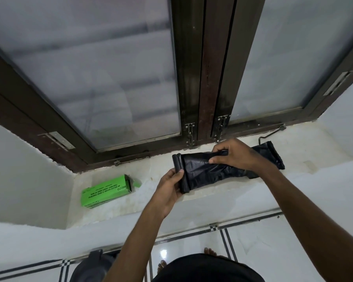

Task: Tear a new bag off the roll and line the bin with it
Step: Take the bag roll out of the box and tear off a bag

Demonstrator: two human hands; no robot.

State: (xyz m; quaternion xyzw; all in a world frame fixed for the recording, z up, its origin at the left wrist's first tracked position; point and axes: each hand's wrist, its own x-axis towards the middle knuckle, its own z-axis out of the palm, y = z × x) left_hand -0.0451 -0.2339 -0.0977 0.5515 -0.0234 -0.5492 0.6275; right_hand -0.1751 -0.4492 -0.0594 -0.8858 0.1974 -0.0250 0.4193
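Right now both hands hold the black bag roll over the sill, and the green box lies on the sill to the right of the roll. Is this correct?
Not quite. The head view shows the green box on the sill to the left of the roll, not the right. The rest holds: the left hand and right hand both hold the black roll over the sill.

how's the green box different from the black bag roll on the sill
The green box is bright, rigid and printed; the bag roll is black, soft and crinkled. The box lies untouched with its end flap open; the roll is held in both hands, left hand and right hand. Both are on the sill.
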